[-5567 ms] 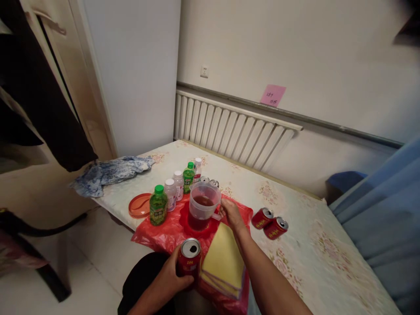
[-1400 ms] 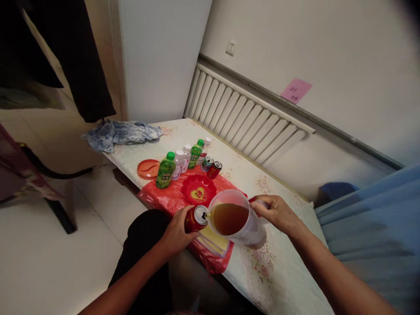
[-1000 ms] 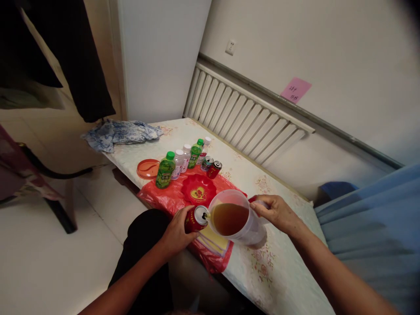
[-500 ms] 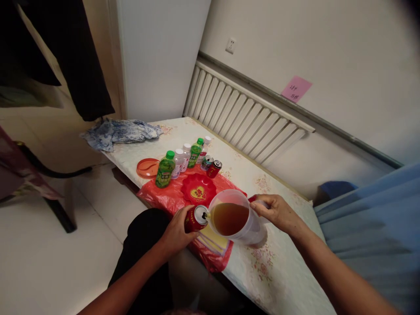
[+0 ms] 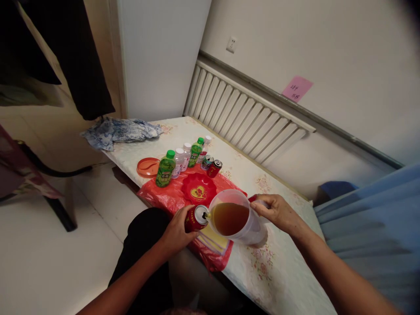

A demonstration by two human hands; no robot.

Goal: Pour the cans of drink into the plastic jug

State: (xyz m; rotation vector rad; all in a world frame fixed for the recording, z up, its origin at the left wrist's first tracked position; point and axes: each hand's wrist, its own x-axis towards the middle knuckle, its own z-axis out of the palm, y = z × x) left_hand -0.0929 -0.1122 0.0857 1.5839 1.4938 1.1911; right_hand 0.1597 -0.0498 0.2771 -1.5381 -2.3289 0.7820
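The jug (image 5: 251,236) no longer stands in the scalloped red dish (image 5: 211,188); it is now beside the red can (image 5: 192,220), tipped so that its lip meets the can's opening. The right hand (image 5: 278,214) is clamped on the jug's handle, while the left hand (image 5: 176,231) is wrapped round the can, leaning it towards the lip by the near edge of the surface (image 5: 262,284). A thin trickle seems to run across (the level inside the can is hidden), so the work appears to have turned to pouring, with both hands almost motionless over the last second.
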